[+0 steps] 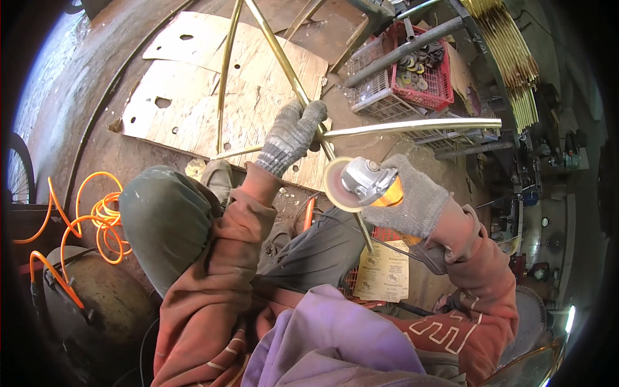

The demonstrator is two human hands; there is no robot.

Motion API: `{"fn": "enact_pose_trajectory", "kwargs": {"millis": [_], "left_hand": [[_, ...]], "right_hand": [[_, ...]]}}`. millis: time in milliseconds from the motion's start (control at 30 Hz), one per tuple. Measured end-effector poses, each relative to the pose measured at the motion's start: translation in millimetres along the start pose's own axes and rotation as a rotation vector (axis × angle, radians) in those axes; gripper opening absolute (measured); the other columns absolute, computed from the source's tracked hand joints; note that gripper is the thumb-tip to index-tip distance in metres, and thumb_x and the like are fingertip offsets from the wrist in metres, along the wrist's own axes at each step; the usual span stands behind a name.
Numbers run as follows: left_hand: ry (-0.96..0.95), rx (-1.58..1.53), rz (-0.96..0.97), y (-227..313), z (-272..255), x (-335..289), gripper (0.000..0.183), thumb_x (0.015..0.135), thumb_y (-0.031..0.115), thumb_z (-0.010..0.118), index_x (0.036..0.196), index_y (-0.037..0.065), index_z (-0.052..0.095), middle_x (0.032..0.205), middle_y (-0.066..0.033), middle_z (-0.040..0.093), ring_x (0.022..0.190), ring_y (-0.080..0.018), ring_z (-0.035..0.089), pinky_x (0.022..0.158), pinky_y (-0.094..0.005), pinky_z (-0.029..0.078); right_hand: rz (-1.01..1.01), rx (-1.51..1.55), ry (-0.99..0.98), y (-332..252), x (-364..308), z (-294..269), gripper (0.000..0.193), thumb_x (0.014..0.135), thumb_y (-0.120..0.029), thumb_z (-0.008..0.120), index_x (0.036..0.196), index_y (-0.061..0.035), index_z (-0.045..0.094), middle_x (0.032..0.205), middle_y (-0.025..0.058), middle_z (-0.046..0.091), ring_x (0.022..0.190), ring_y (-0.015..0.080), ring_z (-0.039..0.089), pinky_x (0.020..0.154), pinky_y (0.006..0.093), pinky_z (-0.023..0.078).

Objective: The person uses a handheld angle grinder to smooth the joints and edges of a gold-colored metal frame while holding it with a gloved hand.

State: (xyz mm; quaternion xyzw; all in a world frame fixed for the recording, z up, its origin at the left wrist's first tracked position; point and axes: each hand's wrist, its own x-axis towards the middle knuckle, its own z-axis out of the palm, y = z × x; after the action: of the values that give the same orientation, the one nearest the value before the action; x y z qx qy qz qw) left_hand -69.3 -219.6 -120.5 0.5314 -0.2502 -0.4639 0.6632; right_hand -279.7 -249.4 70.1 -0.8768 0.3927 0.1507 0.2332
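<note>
Both of my hands wear grey knit gloves. My left hand (293, 132) is closed around a gold-coloured metal tube frame (412, 127), close to the joint where several of its tubes meet. In my right hand (416, 200) is an angle grinder (366, 180) with a yellow body and a silver head. Its round tan disc (335, 185) faces the frame just below that joint and covers part of one tube. Whether the disc touches the metal, I cannot tell. The tube's lower end (364, 235) comes out below the disc, over my trouser leg.
Under the frame lies a worn, pale sheet (187, 97) with holes. A red crate (438, 90) of discs sits at the upper right, near a bundle of gold tubes (509, 58). An orange coiled hose (106, 216) and a dark tank (97, 309) are at left. Printed tan paper (383, 274) lies beside my leg.
</note>
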Motion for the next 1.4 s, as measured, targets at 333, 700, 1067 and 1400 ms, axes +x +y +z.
{"fn": "enact_pose_trajectory", "kwargs": {"millis": [333, 700, 1067, 1400], "left_hand": [[0.052, -0.138, 0.101, 4.3, -8.7, 6.9, 0.039, 0.099, 0.042, 0.063, 0.091, 0.004, 0.063, 0.066, -0.0089, 0.066, 0.046, -0.0139, 0.060, 0.039, -0.0250, 0.046], [0.074, -0.247, 0.113, -15.7, -7.0, 23.9, 0.036, 0.094, 0.038, 0.075, 0.078, 0.007, 0.064, 0.062, -0.0015, 0.059, 0.050, -0.0109, 0.051, 0.047, -0.0273, 0.040], [0.041, -0.324, 0.135, -35.8, -20.6, 38.0, 0.031, 0.091, 0.033, 0.077, 0.083, 0.006, 0.065, 0.064, -0.0034, 0.059, 0.052, -0.0135, 0.054, 0.049, -0.0292, 0.043], [0.014, -0.321, 0.137, -21.8, -18.8, 24.7, 0.049, 0.096, 0.047, 0.065, 0.068, 0.007, 0.056, 0.048, -0.0114, 0.052, 0.035, -0.0253, 0.049, 0.036, -0.0360, 0.042]], "right_hand": [[-0.043, 0.131, -0.025, 35.3, -5.2, 0.8, 0.076, 0.072, -0.038, 0.091, 0.128, -0.0010, 0.056, 0.111, 0.0178, 0.068, 0.103, 0.0245, 0.067, 0.091, 0.0369, 0.053], [-0.080, 0.674, -0.244, 5.0, 20.9, 23.3, 0.051, 0.081, -0.023, 0.084, 0.122, -0.0026, 0.063, 0.109, 0.0068, 0.069, 0.100, 0.0121, 0.061, 0.090, 0.0320, 0.052], [-0.142, 0.391, -0.114, 20.7, 22.4, 31.0, 0.076, 0.069, -0.034, 0.091, 0.124, 0.0021, 0.053, 0.104, 0.0146, 0.069, 0.093, 0.0183, 0.066, 0.082, 0.0346, 0.056], [-0.164, 0.365, -0.217, 22.4, 4.6, 36.4, 0.081, 0.070, -0.034, 0.091, 0.130, 0.0019, 0.050, 0.110, 0.0179, 0.067, 0.103, 0.0238, 0.066, 0.091, 0.0370, 0.054]]}}
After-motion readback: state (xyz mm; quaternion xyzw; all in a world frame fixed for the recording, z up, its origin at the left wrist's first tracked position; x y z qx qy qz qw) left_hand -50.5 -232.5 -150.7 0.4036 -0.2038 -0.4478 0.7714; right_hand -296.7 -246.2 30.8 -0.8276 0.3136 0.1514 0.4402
